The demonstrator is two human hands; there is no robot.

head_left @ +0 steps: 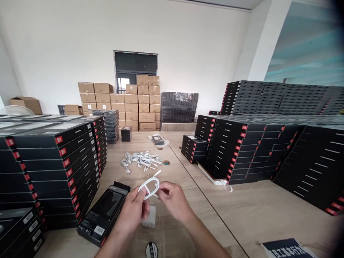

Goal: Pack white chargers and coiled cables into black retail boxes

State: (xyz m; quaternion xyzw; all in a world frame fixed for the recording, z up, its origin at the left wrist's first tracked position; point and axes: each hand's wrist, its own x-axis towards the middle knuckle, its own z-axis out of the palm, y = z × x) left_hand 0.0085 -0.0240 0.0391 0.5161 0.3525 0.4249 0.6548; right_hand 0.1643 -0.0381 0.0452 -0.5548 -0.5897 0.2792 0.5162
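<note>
A coiled white charging cable (148, 185) is held up over the table between both hands. My left hand (135, 206) is closed, its thumb and fingers pinching the coil's left side. At the coil's right side, my right hand (173, 199) has its fingertips pinched together at the cable; a connector end points up and to the right. Below the hands lies a small translucent white case (149, 216). An open black box (104, 211) with a window lies left of my left hand. Beyond the hands is a pile of white cables (143, 159).
Tall stacks of black boxes (77, 168) stand at the left, with more black boxes (231, 150) at the right. A black package (157, 139) lies farther back. Brown cartons (131, 104) line the wall. A round sticker (151, 249) is near the front edge.
</note>
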